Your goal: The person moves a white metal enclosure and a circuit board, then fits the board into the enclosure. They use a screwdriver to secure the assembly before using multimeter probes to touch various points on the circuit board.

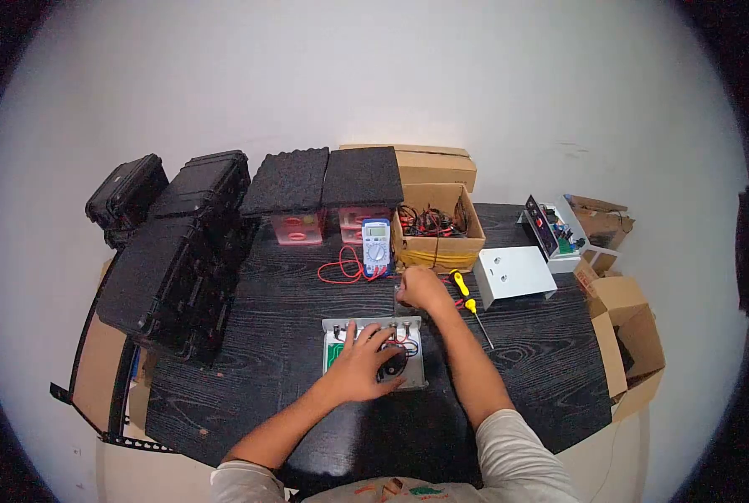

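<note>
The left hand covers the middle of the open enclosure; part of the wiring beneath it is hidden; the fingertips of the right hand are too small to tell whether they hold anything; the reading on the multimeter is illegible at this size; the walls of the cardboard box conceal the lower cables; the top panel of the white housing conceals its interior; the bottom edge cuts off the shirt.

Med. light — corners v. dark
</note>
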Available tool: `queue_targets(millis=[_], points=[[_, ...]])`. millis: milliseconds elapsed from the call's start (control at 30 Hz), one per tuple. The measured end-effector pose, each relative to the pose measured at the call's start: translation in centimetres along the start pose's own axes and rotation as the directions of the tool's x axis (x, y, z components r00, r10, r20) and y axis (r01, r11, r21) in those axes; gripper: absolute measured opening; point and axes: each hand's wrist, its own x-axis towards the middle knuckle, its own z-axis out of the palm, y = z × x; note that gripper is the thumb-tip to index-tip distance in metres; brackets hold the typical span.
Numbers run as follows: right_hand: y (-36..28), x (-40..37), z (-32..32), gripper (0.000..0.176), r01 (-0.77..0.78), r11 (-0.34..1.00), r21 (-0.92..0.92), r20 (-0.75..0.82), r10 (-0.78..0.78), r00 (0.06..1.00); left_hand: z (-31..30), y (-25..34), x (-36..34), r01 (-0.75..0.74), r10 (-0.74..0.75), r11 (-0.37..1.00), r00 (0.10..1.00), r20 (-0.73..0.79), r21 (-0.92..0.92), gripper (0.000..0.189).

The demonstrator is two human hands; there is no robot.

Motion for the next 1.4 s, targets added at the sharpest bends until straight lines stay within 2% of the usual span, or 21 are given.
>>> queue_targets(millis=[67,167,300,400,433,533,567,667,767,867,967,1067,1167,1200,1267,1367,1400], points=[[-0.6,-0.3,-2.2,0.023,-0.076,0.995,0.072,0.036,0.073,0.997,-0.1,0.1,0.0,-0.002,0.002,1.000,1.000,-0.020,0.003,0.063],[-0.9,-1.6,-6.1,0.019,0.006,0.960,0.281,0.088,-0.032,0.996,-0.4,0.4,0.1,0.015,-0.015,1.000,0.998,-0.068,0.000,0.064],[-2.8,-4.7,-9.7,0.011,0.050,0.805,0.591,0.270,-0.256,0.928,-1.0,0.7,0.4,0.079,-0.088,0.995,0.983,-0.163,-0.060,0.055],[-4.8,-6.2,-10.5,0.012,0.042,0.829,0.558,0.515,-0.385,0.766,-1.2,0.7,0.4,0.104,-0.120,0.990,0.974,-0.191,-0.091,0.041],[-5.3,-6.6,-10.1,0.012,0.084,0.802,0.591,0.499,-0.445,0.744,-1.2,0.7,0.5,0.110,-0.125,0.990,0.974,-0.190,-0.092,0.036],[-6.8,-6.7,-9.3,0.012,0.188,0.828,0.528,0.504,-0.484,0.716,-0.9,0.4,0.4,0.052,-0.071,0.995,0.972,-0.226,-0.087,0.025],[-6.8,-6.8,-8.7,0.010,0.220,0.815,0.536,0.458,-0.500,0.735,-0.6,0.2,0.3,0.054,-0.071,0.995,0.972,-0.224,-0.080,0.022],[-6.7,-6.6,-9.2,0.011,0.200,0.802,0.563,0.429,-0.491,0.759,-0.2,-0.2,0.1,0.058,-0.071,0.996,0.973,-0.221,-0.068,0.017],[-3.5,-5.8,-9.2,0.020,0.146,0.938,0.314,0.240,-0.227,0.944,-0.1,-0.1,0.1,0.060,-0.073,0.996,0.971,-0.226,-0.061,0.014],[-1.6,-6.3,-10.0,0.031,-0.034,0.999,0.002,-0.012,0.034,0.999,0.2,-0.3,0.2,0.077,-0.087,0.996,0.975,-0.206,-0.055,0.012],[0.6,-6.1,-9.2,0.031,-0.086,0.996,-0.032,0.125,0.089,0.988,0.3,-0.5,0.1,0.097,-0.106,0.993,0.980,-0.166,-0.061,0.012],[1.4,-5.4,-8.1,0.027,0.003,0.999,-0.051,0.180,0.006,0.984,0.3,-0.4,0.2,0.080,-0.088,0.996,0.979,-0.184,-0.048,0.011],[2.3,-4.4,-6.1,0.018,0.014,1.000,-0.010,0.139,-0.013,0.990,0.2,-0.4,0.1,0.084,-0.092,0.995,0.980,-0.175,-0.054,0.011],[2.7,-4.3,-5.6,0.017,-0.020,0.999,-0.031,0.130,0.024,0.991,0.2,-0.4,0.1,0.092,-0.100,0.994,0.981,-0.164,-0.060,0.011],[2.0,-4.3,-5.7,0.016,-0.088,0.993,-0.073,0.109,0.095,0.989,0.1,-0.4,0.1,0.099,-0.108,0.993,0.983,-0.150,-0.066,0.012],[0.7,-4.9,-7.6,0.018,-0.062,0.998,-0.031,0.152,0.066,0.986,0.0,-0.4,0.1,0.092,-0.101,0.994,0.985,-0.143,-0.065,0.012],[0.6,-4.7,-7.4,0.016,-0.082,0.996,-0.029,0.068,0.083,0.994,0.0,-0.4,0.1,0.089,-0.097,0.994,0.985,-0.144,-0.063,0.012]])
